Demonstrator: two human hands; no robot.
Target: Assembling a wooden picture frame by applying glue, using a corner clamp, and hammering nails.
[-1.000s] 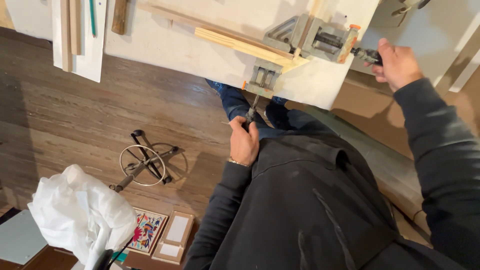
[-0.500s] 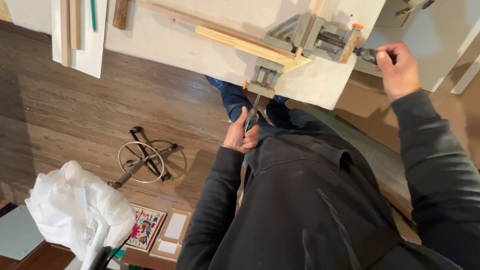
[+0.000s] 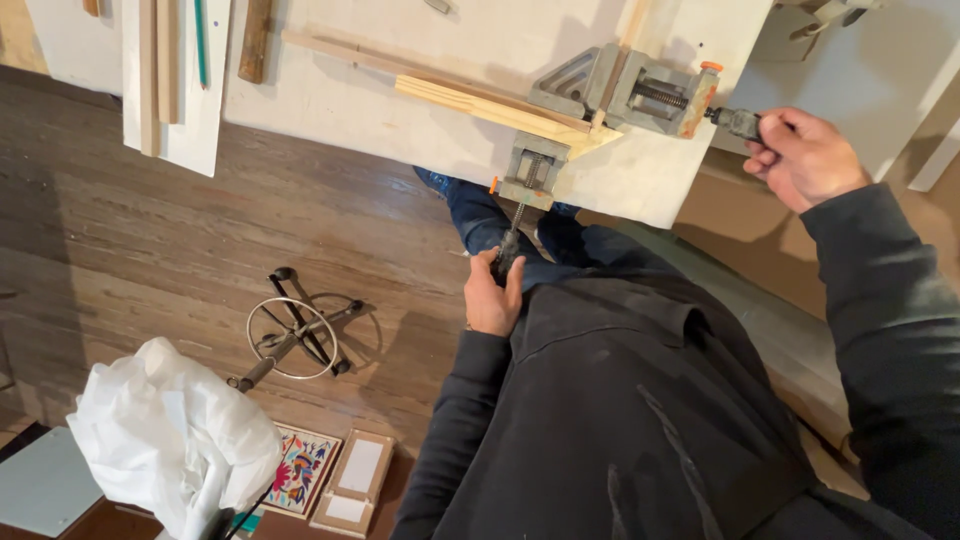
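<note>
Corner clamp [image 3: 600, 100], grey metal, sits on the near corner of the white worktop [image 3: 400, 90], at about one o'clock in my view. It pins two pale wood strips [image 3: 480, 100] where they meet at an angle.

Left to right. At nine o'clock, a crumpled white plastic bag [image 3: 165, 430] lies on the dark wood floor [image 3: 120, 250]. Just right of it, at seven o'clock, a small painted tile [image 3: 298, 470] and a little wooden frame [image 3: 352, 478] lie side by side. Above them, a round wire ring on a stand [image 3: 292, 335] rests on the floor.

At centre, my left hand [image 3: 492, 295] is closed around the dark handle [image 3: 508, 250] of the clamp's lower screw, which hangs down off the table edge from the small vise block [image 3: 530, 170]. Fingers wrapped, thumb alongside.

At two o'clock, my right hand [image 3: 805, 158] grips the end handle [image 3: 738, 122] of the clamp's side screw, fingers curled tight over it, just past the orange washer.

Both sleeves dark. My jeans show under the table edge.
</note>
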